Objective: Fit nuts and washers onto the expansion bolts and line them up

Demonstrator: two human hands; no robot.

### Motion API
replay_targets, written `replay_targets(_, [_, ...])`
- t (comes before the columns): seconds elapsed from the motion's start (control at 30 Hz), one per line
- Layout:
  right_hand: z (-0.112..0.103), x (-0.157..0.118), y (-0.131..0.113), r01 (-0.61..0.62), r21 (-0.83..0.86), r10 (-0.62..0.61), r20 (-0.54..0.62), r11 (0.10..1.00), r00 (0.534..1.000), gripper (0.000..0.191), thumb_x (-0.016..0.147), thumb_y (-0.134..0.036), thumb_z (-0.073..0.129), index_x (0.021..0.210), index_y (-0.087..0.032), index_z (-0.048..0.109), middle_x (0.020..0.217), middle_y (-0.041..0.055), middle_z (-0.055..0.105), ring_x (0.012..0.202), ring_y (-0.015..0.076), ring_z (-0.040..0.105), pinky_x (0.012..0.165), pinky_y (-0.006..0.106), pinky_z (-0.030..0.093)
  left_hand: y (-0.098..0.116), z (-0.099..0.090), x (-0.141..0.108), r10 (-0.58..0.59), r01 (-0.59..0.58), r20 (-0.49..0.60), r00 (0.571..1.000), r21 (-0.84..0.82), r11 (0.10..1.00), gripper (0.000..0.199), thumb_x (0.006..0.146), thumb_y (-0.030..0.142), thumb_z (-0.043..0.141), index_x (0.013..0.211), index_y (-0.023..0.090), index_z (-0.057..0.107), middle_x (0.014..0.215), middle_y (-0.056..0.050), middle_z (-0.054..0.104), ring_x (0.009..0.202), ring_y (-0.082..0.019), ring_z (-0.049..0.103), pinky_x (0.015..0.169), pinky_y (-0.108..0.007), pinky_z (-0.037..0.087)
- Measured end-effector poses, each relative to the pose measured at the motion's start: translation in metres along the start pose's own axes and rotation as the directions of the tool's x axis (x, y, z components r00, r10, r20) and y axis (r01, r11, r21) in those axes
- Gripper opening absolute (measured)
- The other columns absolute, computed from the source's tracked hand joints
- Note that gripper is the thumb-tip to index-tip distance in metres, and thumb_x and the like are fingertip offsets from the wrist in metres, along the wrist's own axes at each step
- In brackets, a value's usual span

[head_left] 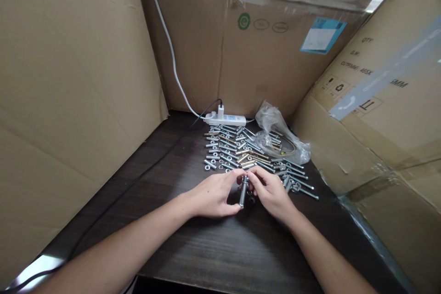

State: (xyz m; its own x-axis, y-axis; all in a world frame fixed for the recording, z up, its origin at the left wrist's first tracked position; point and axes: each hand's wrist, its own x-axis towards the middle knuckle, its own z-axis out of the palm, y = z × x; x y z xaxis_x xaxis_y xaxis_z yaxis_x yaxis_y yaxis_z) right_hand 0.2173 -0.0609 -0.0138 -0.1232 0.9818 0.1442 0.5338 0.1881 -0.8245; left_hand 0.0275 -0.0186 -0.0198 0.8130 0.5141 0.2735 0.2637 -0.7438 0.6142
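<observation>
A metal bolt (243, 193) is held upright, slightly tilted, between my two hands above the dark table (206, 243). My left hand (215, 195) grips it, thumb at the lower end and fingers near the top. At its upper end, the fingertips of my right hand (267, 188) are pinched together; a small ring or nut seems to be there, partly hidden. Just beyond my hands lie many metal bolts, sleeves, nuts and washers (207, 167) in rough rows. More long bolts (306, 191) lie to the right of my right hand.
Behind the metal parts is a white power strip (232, 120) with a plugged-in adapter. A clear plastic bag (275, 121) lies at the back right. A black cable (138, 178) crosses the table's left side. Cardboard boxes (262, 69) wall in the back and both sides.
</observation>
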Motion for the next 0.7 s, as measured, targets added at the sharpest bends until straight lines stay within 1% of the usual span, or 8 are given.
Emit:
replay_targets(0.13, [0.0015,0.0001,-0.0017,0.021,-0.010,-0.021,0.025,1.000,0.999,0.031,0.094,-0.041,0.036,0.080,-0.019,0.054,0.066,-0.0005,0.054,0.059,0.0126,0.052,0.059,0.023,0.041,-0.0007,0.0004,0.0001,0.010,-0.010,-0.006,1.000,-0.007,1.000,0.061,0.073,0.025,0.061,0.126,0.022,0.030,0.100,-0.005,0.057,0.083,-0.020,0.058,0.075,-0.032,0.047])
replay_targets(0.3, [0.0013,-0.0007,-0.0012,0.051,-0.017,-0.051,0.027,0.999,0.998,0.031,0.095,-0.038,0.035,0.087,-0.019,0.058,0.067,0.0002,0.055,0.059,0.0130,0.053,0.060,0.023,0.042,0.0003,-0.0011,0.0004,0.017,-0.017,0.001,1.000,0.001,1.000,0.060,0.074,0.024,0.061,0.125,0.021,0.029,0.105,-0.006,0.055,0.087,-0.020,0.058,0.077,-0.032,0.047])
replay_targets(0.47, [0.0000,-0.0007,-0.0023,0.074,-0.072,-0.074,0.005,0.995,0.997,0.031,0.094,-0.036,0.036,0.096,-0.019,0.062,0.076,0.0028,0.062,0.069,0.0156,0.059,0.067,0.025,0.046,0.0008,-0.0023,-0.0005,0.010,-0.010,0.000,1.000,-0.004,1.000,0.062,0.075,0.030,0.063,0.127,0.022,0.029,0.107,-0.006,0.054,0.090,-0.021,0.057,0.078,-0.033,0.047])
replay_targets(0.57, [-0.0007,0.0000,-0.0028,0.106,-0.109,-0.107,-0.003,0.988,0.994,0.031,0.094,-0.035,0.037,0.101,-0.019,0.063,0.086,0.0046,0.065,0.077,0.0167,0.061,0.073,0.026,0.047,0.0010,-0.0028,-0.0006,-0.002,0.002,0.011,1.000,-0.007,1.000,0.066,0.075,0.033,0.065,0.129,0.022,0.028,0.106,-0.006,0.054,0.088,-0.021,0.057,0.078,-0.035,0.047])
replay_targets(0.7, [-0.0015,0.0011,0.0005,0.145,-0.130,-0.150,-0.026,0.981,0.988,0.031,0.094,-0.035,0.038,0.103,-0.020,0.063,0.097,0.0067,0.067,0.087,0.0185,0.061,0.080,0.029,0.047,0.0025,-0.0043,0.0000,-0.005,0.005,0.006,1.000,-0.004,1.000,0.065,0.076,0.033,0.066,0.129,0.022,0.030,0.111,-0.007,0.052,0.092,-0.021,0.056,0.082,-0.037,0.047])
